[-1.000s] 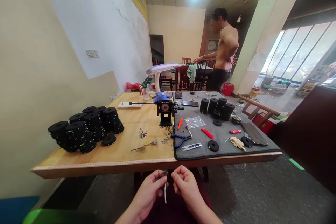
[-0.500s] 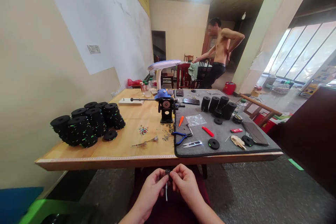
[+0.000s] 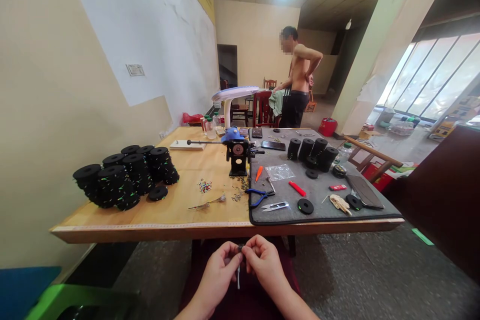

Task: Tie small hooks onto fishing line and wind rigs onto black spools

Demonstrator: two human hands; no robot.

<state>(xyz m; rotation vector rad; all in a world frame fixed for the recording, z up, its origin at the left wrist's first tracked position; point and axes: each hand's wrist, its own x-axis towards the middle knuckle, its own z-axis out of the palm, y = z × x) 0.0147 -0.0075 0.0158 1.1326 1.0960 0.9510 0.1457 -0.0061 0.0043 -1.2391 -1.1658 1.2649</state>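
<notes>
Just in front of the table edge, over my lap, my left hand (image 3: 224, 266) and my right hand (image 3: 261, 259) meet with thumbs and fingertips pinched together. Between them is a small dark piece (image 3: 240, 248), mostly covered by the fingers, so its kind is unclear. A thin white strip (image 3: 238, 278) hangs below the fingertips. On the table beyond the hands lie thread snips (image 3: 275, 206), blue-handled pliers (image 3: 258, 197), a black foam ring (image 3: 305, 205) and a dry, stalk-like bundle (image 3: 208, 204).
Stacks of black foam spools (image 3: 135, 172) stand on the left. A black winding device (image 3: 238, 152) and a desk lamp (image 3: 227, 110) occupy the middle. More black spools (image 3: 318, 149) and a phone (image 3: 273, 145) rest on the grey mat (image 3: 281, 190). Behind, a person (image 3: 299, 72) stands by chairs.
Both hands keep their pinch, with only slight shifts of the fingers; less of the dark piece shows. The person behind has moved left and stands more upright.
</notes>
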